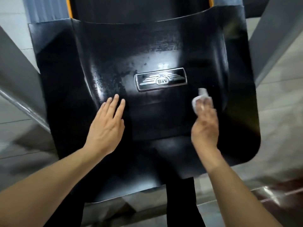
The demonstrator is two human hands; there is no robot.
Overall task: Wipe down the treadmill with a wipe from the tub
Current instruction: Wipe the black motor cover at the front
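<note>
The treadmill's glossy black motor cover (114,51) fills the middle of the view, with a silver winged "SW" badge (161,81) near its centre. Damp smears shine to the left of and above the badge. My left hand (106,125) lies flat on the cover, fingers straight, below and left of the badge. My right hand (205,122), blurred, presses a crumpled white wipe (200,97) against the cover, below and right of the badge. The wipe sticks out past my fingertips. No tub is in view.
Grey treadmill uprights slant along the left (18,89) and right (278,35) edges. The belt with a yellow side strip (69,7) runs off the top. Pale tiled floor (278,131) surrounds the machine. My dark trouser legs (180,202) show below the cover.
</note>
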